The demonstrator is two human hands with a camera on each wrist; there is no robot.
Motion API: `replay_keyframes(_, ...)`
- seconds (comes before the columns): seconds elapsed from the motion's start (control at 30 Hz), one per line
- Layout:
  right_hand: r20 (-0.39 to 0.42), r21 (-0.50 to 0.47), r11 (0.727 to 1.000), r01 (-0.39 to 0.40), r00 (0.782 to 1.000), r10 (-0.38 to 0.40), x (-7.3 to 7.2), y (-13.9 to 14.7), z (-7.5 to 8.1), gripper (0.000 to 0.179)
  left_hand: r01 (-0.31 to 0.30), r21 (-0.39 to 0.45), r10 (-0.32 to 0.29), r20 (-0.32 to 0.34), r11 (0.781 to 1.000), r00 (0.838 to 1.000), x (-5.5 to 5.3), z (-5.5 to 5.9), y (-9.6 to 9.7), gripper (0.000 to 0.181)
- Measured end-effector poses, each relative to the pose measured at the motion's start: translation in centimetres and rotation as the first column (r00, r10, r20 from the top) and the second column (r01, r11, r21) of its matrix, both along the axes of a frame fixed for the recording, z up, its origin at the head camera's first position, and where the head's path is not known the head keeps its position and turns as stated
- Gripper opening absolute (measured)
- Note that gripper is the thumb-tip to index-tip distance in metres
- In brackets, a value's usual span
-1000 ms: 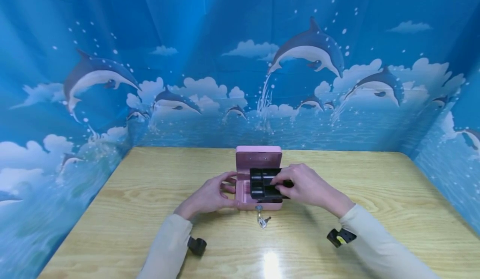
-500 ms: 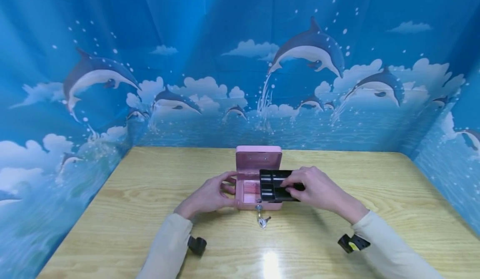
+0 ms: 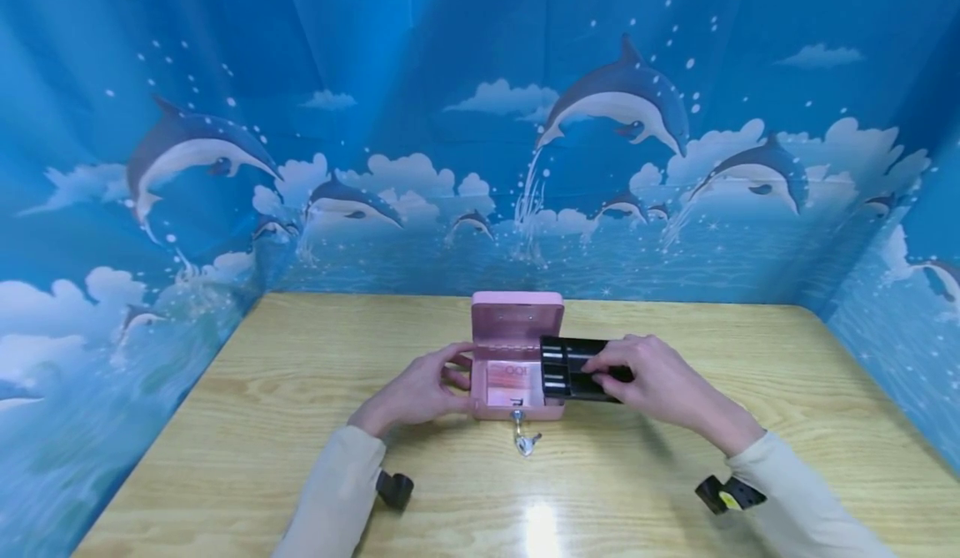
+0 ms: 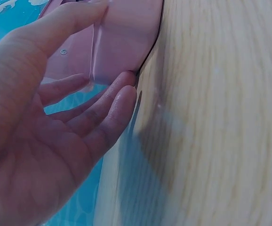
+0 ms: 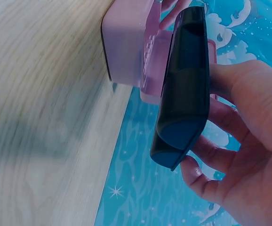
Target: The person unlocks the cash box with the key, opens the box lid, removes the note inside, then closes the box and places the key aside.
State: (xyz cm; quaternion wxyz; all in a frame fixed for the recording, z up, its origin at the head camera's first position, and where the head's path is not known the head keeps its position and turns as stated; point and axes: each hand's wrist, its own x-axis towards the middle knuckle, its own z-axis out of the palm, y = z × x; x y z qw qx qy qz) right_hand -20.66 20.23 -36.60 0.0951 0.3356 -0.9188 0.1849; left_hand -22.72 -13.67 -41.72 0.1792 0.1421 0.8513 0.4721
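Pale wood-grained table point(image 3: 300, 329): base surface.
Pink rectangular metal-looking box point(image 3: 495, 414): lid point(image 3: 517, 320) raised; left hand point(image 3: 417, 389) touching left end, fingers spread.
Black compartmented plastic-looking tray point(image 5: 185, 89): over box's right end, pinched by right hand point(image 3: 651, 379).
Step, judged: tray lift-out; next calls for level grip.

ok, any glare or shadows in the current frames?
Head: white glare on the table, bottom centre. Left wrist: left hand dimly lit, soft shadow beside it on the table. Right wrist: black tray very dark, faint shadow on the table.
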Motion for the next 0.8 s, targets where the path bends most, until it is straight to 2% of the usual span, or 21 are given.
replay_keyframes(0.33,-0.008,-0.010,0.999,0.037,0.999,-0.037,0.1,1.6,0.1,0.025,-0.004,-0.047,0.004,0.007,0.999,1.000,-0.1,0.2,0.1,0.092)
replay_keyframes(0.8,-0.006,-0.014,0.997,0.078,0.997,-0.078,-0.5,3.7,-0.4,0.025,-0.002,-0.070,0.003,0.012,0.998,1.000,-0.1,0.3,0.1,0.090)
